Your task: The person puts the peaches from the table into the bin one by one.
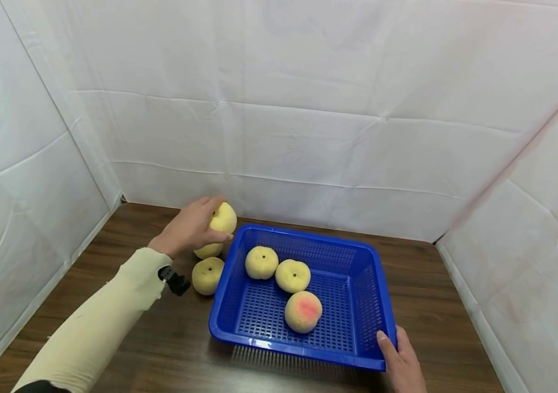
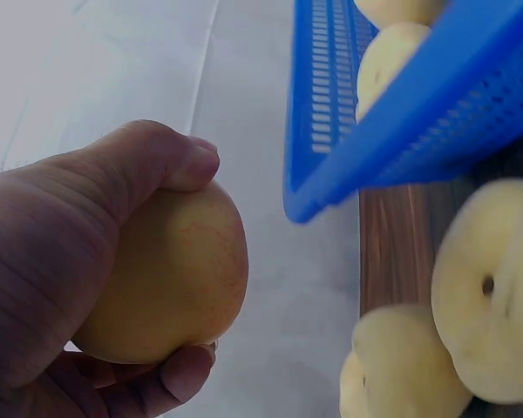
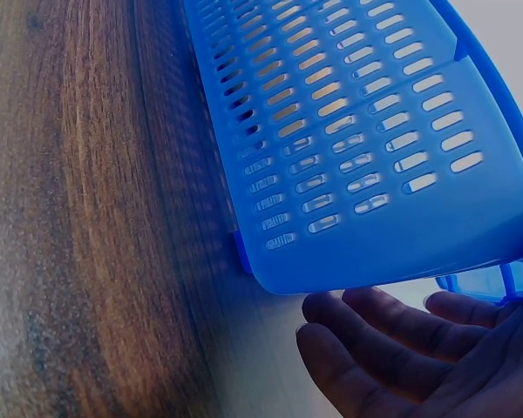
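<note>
White sheeting [image 1: 308,136] backs the brown table [image 1: 436,305]; toward its far edge, your left hand [image 1: 192,225] grasps a yellow peach [image 1: 226,218] beside the blue basket [image 1: 303,352] your right hand [image 1: 402,363] grips. A slackened left hold could send the peach rolling.

You've got 6 peaches [image 1: 303,312] vis.: 3 in bskt [image 1: 303,352] (2 plain yel., 1 w/ pink blush), 1 in your L hand [image 1: 187,226], 2 on tbl [image 1: 161,338]. Also 1 bskt, 1 tbl, 1 L hand, 1 R hand [image 1: 403,364].
</note>
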`<state>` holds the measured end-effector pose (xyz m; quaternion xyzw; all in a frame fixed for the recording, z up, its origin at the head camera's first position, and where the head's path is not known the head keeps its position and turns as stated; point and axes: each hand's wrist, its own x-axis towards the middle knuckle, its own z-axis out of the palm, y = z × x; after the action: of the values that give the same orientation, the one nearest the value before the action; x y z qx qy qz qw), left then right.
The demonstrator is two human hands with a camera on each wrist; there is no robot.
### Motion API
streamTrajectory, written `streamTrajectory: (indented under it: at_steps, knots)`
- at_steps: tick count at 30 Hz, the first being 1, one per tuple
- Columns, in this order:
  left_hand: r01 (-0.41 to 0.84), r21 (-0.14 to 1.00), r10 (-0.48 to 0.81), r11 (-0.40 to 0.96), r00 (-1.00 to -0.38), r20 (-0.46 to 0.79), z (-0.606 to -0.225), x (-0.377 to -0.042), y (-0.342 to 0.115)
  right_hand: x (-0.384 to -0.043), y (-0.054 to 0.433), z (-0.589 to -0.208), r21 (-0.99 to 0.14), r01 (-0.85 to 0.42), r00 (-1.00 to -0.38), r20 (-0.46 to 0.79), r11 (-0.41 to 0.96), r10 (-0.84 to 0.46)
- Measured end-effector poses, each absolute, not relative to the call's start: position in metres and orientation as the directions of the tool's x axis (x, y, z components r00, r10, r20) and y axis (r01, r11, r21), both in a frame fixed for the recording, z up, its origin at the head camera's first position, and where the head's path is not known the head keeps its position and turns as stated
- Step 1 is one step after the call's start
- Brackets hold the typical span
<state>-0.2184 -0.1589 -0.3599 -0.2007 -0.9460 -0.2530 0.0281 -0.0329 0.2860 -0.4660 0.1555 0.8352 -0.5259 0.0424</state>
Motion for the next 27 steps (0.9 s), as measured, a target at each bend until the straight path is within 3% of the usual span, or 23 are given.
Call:
streamTrajectory:
  at_steps: [27]
  knots:
    - [0.588,0.401,0.586,0.703,-0.798,0.143,-0.341,-0.222,-0.073,-0.035,0.276,-0.461,-0.844,0.331,-0.940,-0.258,0.422,0.222]
